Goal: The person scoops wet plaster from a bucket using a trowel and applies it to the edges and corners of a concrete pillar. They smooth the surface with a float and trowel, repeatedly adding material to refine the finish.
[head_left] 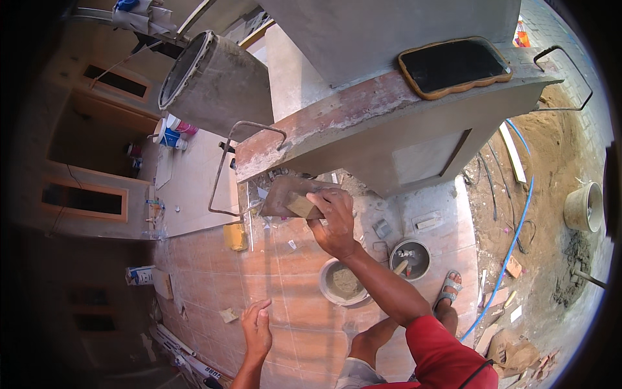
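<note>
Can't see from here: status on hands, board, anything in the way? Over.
Right hand holding pale block over brown board. Left hand open, empty. Bent metal rod by board's left end, possibly obstructing.

1. Flat tool (276, 196) is looking matt, dusty.
2. Wall top (324, 120) is showing rough, chipped plaster.
3. Nr its R end, dark panel (453, 65) is looking smooth w/ wood-look frame (439, 96).
4. At its L end, bent rod (220, 172) is resembling rusty metal.
5. Sleeve (440, 353): matt cloth showing.
</note>
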